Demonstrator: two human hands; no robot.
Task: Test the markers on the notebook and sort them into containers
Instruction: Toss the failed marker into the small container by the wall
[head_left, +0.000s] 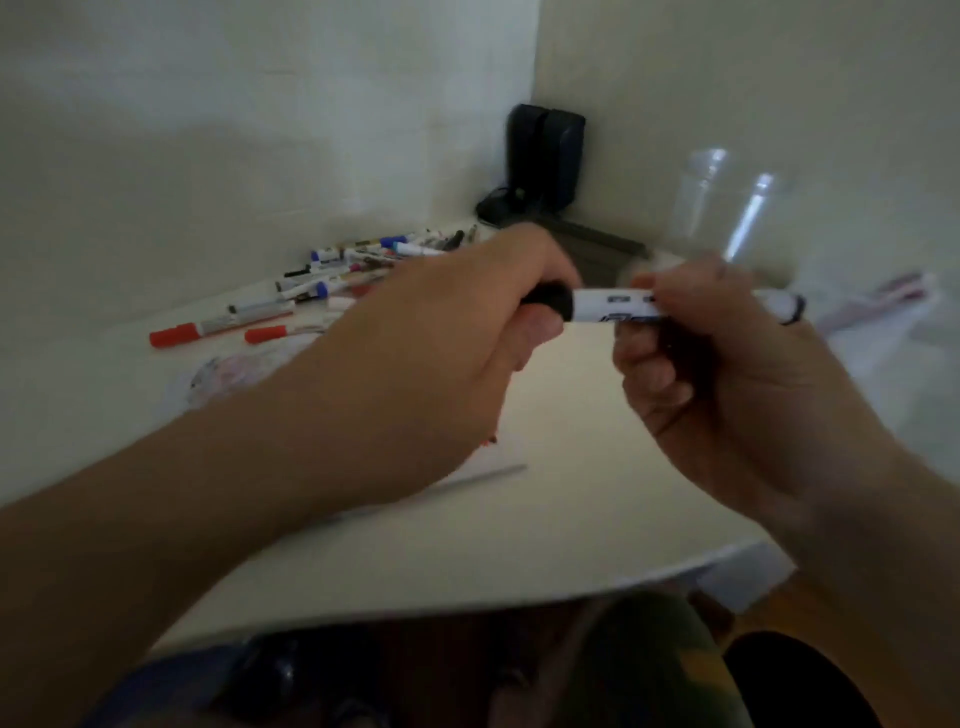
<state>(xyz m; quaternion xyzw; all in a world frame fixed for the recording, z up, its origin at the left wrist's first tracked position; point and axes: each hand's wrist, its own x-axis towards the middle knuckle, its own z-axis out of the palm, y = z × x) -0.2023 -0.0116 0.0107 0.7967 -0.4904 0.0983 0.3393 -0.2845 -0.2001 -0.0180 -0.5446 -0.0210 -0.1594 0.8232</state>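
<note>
Far to the left on the white table (519, 530) lies a heap of markers (363, 260), loose and untested, two red-capped ones nearest the edge; just this side of them sits a crumpled clear wrapper (228, 374), blurred; the left hand (441, 332) comes over it, fingers curled tight round the black cap (550, 304) of a white-barrelled marker (613, 306) held level in the air above the table; the right hand (727, 364) pinches the barrel's other half between thumb and fingers, so both hands are closed on the one marker; I take this to be the uncapping, or perhaps the recapping, I cannot tell which; the notebook (545, 452) seems to be the pale sheet lying under the hands, though blur leaves that unsure; behind the right hand stand two clear cups (727, 208), one holding something pale, and beyond them a second wrapper (883, 301); if the cap is coming off, the next move calls for a straight pull apart, then tip down to the paper
</note>
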